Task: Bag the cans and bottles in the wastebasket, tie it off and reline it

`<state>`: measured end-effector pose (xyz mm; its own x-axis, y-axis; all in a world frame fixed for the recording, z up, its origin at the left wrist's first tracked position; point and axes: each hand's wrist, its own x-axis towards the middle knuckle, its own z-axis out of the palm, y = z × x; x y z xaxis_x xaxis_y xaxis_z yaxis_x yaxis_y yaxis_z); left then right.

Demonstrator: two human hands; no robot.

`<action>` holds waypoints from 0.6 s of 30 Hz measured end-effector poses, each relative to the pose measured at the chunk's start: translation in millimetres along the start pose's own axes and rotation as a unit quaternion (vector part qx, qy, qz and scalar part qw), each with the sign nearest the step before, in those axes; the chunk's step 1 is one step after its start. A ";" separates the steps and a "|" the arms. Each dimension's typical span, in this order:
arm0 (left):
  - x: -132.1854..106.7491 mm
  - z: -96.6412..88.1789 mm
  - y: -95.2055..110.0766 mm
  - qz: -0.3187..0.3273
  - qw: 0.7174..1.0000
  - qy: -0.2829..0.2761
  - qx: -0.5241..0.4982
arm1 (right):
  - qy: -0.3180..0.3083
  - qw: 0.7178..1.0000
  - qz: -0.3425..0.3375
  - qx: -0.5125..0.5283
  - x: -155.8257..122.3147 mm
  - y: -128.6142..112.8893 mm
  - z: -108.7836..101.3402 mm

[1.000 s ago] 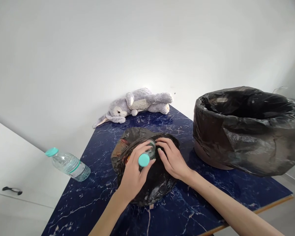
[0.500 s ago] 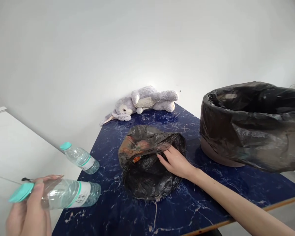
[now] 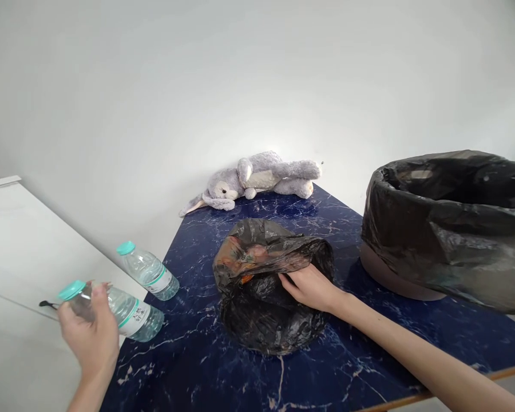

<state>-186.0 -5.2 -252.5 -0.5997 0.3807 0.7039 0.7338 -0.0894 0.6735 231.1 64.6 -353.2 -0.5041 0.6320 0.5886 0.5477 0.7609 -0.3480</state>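
My left hand [image 3: 92,329] is wrapped around the upper part of a clear plastic bottle [image 3: 122,306] with a turquoise cap and white label. The bottle's base is at the table's left edge. Just behind it stands a second bottle of the same kind [image 3: 146,269]. My right hand [image 3: 311,286] grips the rim of a crumpled black plastic bag [image 3: 274,326], its fingertips partly hidden in the folds. Reddish-orange contents show through the bag's thin left side, but I cannot tell what they are.
A grey plush rabbit [image 3: 257,177] lies on its side at the back, against the wall. On the right stands a trash bin [image 3: 395,274] lined with a black bag. The table [image 3: 197,366] has a dark blue marbled top; a white cabinet [image 3: 21,246] is at the left.
My left hand has carried the bottle to the right and away from me, near the second bottle at the table's edge. My right hand stays on the bag. The view has shifted slightly.
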 end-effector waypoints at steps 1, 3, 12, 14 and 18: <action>-1.9 2.1 -1.1 0.011 1.000 0.001 0.003 | -0.002 1.000 -0.008 -0.004 6.4 0.2 0.2; -6.1 5.6 0.5 0.035 0.999 -0.010 0.011 | -0.011 1.000 -0.017 -0.017 21.6 -0.1 0.5; -10.1 19.8 6.5 0.037 0.998 -0.048 0.035 | -0.128 0.986 -0.065 -0.080 75.3 -13.8 10.8; -11.1 19.3 5.3 0.038 0.997 -0.062 0.040 | -0.120 0.987 -0.075 -0.072 80.2 -14.8 16.6; -15.5 12.4 6.6 0.044 0.994 -0.093 0.033 | -0.109 0.990 -0.063 -0.060 83.2 -12.7 22.0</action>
<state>-167.9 -0.3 -261.8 -0.4683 0.5375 0.7013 0.8034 -0.0714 0.5912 167.6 110.8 -315.9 -0.6990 0.5594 0.4456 0.5402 0.8213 -0.1837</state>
